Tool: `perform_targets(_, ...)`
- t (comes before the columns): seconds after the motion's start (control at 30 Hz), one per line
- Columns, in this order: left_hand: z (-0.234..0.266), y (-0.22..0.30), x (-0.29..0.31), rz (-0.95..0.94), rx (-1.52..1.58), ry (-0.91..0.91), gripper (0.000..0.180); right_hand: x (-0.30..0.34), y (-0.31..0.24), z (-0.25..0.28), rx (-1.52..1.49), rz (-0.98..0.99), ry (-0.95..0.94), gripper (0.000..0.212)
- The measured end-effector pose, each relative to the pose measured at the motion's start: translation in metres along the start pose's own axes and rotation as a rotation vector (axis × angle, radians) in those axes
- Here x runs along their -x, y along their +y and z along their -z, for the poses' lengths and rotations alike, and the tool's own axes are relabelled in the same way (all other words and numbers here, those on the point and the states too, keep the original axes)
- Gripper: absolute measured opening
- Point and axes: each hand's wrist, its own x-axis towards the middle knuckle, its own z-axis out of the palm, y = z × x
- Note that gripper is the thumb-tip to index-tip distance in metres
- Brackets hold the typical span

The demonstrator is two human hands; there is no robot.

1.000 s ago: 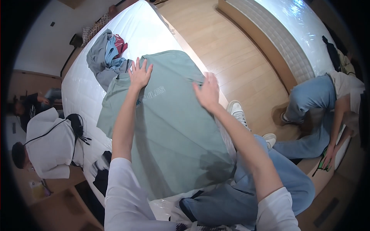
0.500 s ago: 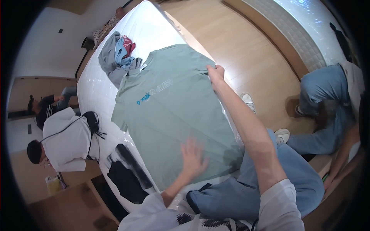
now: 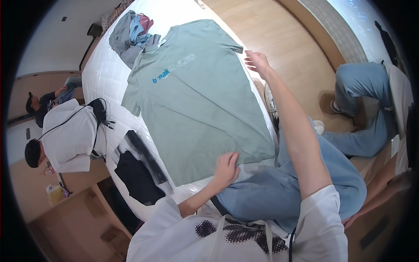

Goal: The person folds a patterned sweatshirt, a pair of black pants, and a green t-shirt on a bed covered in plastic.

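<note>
A sage-green T-shirt (image 3: 196,105) lies spread out on a white quilted mattress (image 3: 101,65), its neck pointing away from me and its bottom hem toward me. A few creases run slantwise across its body, and blue and outlined lettering crosses the chest. At the near hem, my left hand (image 3: 227,169) is closed with curled fingers, pinching the fabric. My right hand (image 3: 258,63) is held just beyond the right sleeve, fingers apart, with nothing in it.
Past the shirt's left shoulder sits a crumpled heap of grey, blue and red clothes (image 3: 131,37). Folded black garments (image 3: 139,177) lie at the mattress's left edge. One person in white (image 3: 70,135) sits to the left; another in jeans (image 3: 360,94) is at right.
My right hand has let go of the right sleeve and opened. My left hand has gone from sweeping over the lower shirt to gripping its hem. The view has shifted.
</note>
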Motion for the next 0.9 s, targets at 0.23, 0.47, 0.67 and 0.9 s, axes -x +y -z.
perform_targets(0.23, 0.069, -0.047, 0.068, 0.322, -0.277, 0.276, 0.066, 0.013, 0.003, -0.024, 0.085, 0.026, 0.034, 0.041)
perform_targets(0.47, 0.095, -0.092, 0.166, 0.487, -0.397, 0.292, 0.049, 0.02, 0.0, -0.032, 0.469, 0.176, 0.175, 0.039)
perform_targets(0.67, 0.127, -0.085, 0.166, 0.452, -0.278, 0.054, 0.027, 0.063, 0.019, -0.031, 1.056, 0.728, 0.242, 0.032)
perform_targets(0.9, 0.147, -0.078, 0.143, 0.335, -0.149, -0.084, 0.028, 0.233, 0.077, 0.042, 1.693, 0.851, -1.112, 0.047)
